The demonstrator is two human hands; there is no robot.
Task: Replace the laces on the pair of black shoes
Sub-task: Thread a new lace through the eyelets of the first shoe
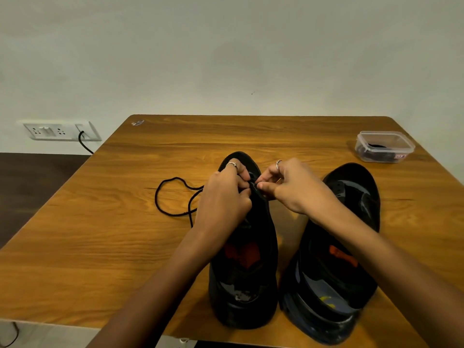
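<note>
Two black low-cut shoes with orange patches on their tongues stand side by side near the front edge of the wooden table (100, 247), toes pointing toward the far edge. The left black shoe (251, 285) sits about midway along that front edge; the right black shoe (351, 272) stands just beside it, toward the right edge, and shows blue-grey panels at its heel. A thin black lace (165, 194) loops across the bare wood just left of the left shoe's toe and runs in under the left hand (226, 194). That hand, with a ring on one finger, is curled over the eyelet area of the left shoe, fingers bent and pinching at the lace there. The right hand (293, 187), also ringed, meets it from the other side, thumb and fingertips closed in a pinch on the lace end at the same spot. Both hands touch the shoe's upper. Near the far right corner rests a small clear plastic container (384, 146) with something dark inside
</note>
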